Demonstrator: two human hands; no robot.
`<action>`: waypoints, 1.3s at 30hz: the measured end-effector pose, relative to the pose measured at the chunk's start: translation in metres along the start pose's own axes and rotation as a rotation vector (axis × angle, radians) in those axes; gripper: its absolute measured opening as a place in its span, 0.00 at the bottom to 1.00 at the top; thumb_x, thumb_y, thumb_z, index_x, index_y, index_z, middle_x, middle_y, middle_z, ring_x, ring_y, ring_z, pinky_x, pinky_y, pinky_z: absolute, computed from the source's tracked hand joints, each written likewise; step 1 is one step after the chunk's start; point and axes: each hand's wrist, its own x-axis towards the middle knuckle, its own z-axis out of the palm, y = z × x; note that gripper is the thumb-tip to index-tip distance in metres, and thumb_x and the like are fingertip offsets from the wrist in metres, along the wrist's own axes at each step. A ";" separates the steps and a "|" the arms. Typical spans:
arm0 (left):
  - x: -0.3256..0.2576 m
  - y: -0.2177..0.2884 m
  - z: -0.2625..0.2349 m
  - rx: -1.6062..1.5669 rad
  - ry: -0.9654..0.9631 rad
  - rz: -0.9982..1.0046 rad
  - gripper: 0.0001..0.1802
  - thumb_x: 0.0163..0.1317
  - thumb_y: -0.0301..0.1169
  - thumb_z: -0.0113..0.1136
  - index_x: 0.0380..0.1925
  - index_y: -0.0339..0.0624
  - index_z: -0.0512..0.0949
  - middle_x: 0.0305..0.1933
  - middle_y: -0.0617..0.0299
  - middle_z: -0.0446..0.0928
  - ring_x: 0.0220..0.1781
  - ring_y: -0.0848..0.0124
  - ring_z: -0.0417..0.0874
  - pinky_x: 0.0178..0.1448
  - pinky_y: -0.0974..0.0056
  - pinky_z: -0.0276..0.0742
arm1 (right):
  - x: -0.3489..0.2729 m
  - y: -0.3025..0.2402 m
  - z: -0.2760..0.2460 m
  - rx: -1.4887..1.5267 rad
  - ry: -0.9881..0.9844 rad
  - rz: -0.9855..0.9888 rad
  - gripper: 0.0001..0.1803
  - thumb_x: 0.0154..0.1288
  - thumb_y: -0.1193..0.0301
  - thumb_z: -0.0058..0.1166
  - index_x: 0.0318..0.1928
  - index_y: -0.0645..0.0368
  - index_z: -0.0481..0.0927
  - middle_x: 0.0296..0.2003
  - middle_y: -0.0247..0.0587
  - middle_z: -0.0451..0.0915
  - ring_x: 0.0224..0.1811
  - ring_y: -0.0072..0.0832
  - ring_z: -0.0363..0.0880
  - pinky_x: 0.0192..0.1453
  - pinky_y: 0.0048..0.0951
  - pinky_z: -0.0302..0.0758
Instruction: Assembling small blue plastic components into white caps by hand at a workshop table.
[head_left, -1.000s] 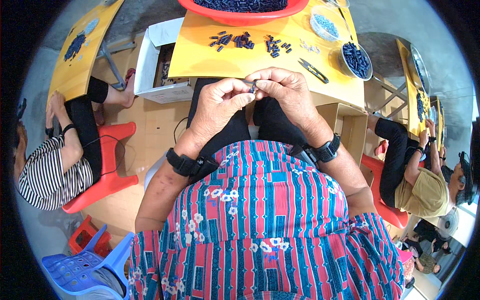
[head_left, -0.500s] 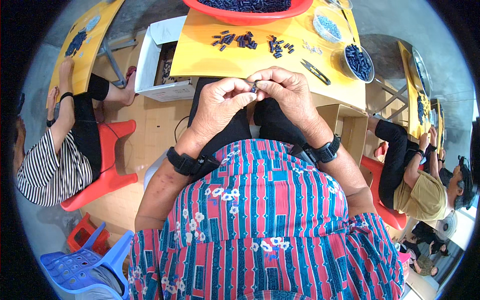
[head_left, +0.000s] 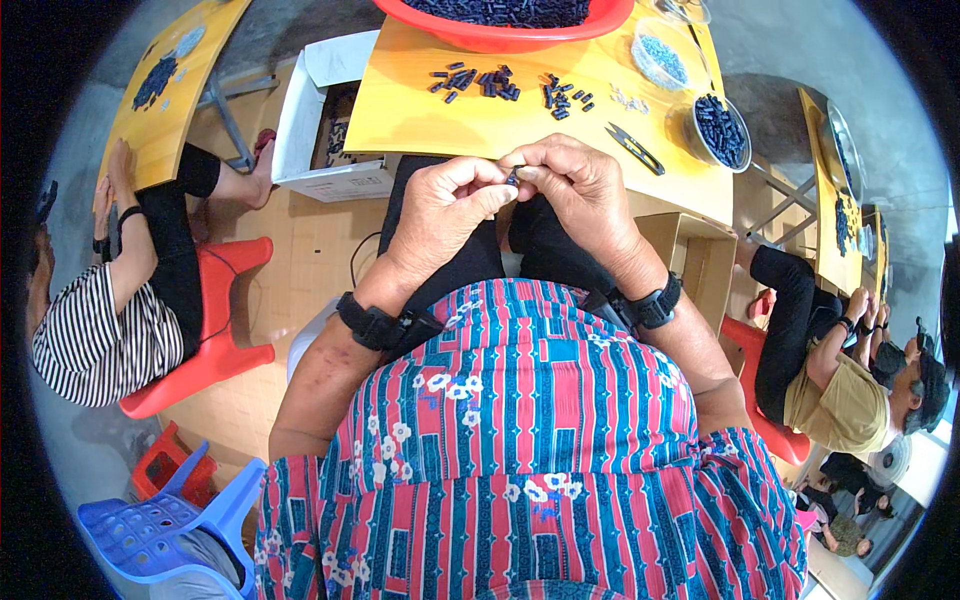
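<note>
My left hand [head_left: 440, 210] and my right hand [head_left: 580, 195] meet over my lap, just off the table's near edge. Thumbs and forefingers of both pinch one small dark blue cylindrical piece [head_left: 513, 178], mostly covered by the fingertips. Loose dark pieces of the same kind lie in small piles [head_left: 497, 84] on the yellow table [head_left: 410, 120] beyond my hands. To the right of them are some tiny pale pieces [head_left: 628, 98]. A pair of black thread snips [head_left: 636, 148] rests near the right part of the table edge.
A red basin [head_left: 500, 38] full of dark pieces stands at the back. On the right are a clear bowl [head_left: 744, 155] of dark pieces and a tub of light blue bits [head_left: 660, 62]. Open boxes, one white [head_left: 335, 185], one brown [head_left: 700, 262], flank my legs. People sit at tables either side.
Both hands keep their pinch on the dark piece, with only slight finger movement. The table and its contents sit a little further right in the picture. At the left table, a person's hands have shifted.
</note>
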 end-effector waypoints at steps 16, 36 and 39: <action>-0.002 -0.010 0.007 -0.172 0.076 -0.031 0.04 0.61 0.24 0.62 0.33 0.33 0.80 0.29 0.62 0.81 0.31 0.80 0.81 0.35 0.74 0.79 | -0.004 0.012 0.009 -0.106 0.064 -0.184 0.16 0.57 0.85 0.50 0.41 0.55 0.84 0.27 0.37 0.78 0.28 0.26 0.80 0.34 0.24 0.79; 0.003 -0.015 0.003 -0.227 0.014 -0.085 0.06 0.63 0.25 0.58 0.37 0.31 0.78 0.32 0.60 0.81 0.32 0.78 0.81 0.37 0.73 0.79 | -0.003 0.027 0.003 0.050 -0.021 -0.089 0.15 0.62 0.84 0.49 0.45 0.58 0.84 0.34 0.38 0.79 0.36 0.25 0.80 0.42 0.23 0.77; 0.004 -0.016 0.003 -0.203 -0.024 -0.104 0.06 0.65 0.27 0.58 0.37 0.34 0.78 0.33 0.63 0.79 0.33 0.79 0.78 0.40 0.72 0.78 | -0.003 0.024 0.002 0.092 -0.029 -0.033 0.15 0.62 0.84 0.49 0.45 0.59 0.84 0.34 0.38 0.79 0.36 0.26 0.79 0.44 0.24 0.76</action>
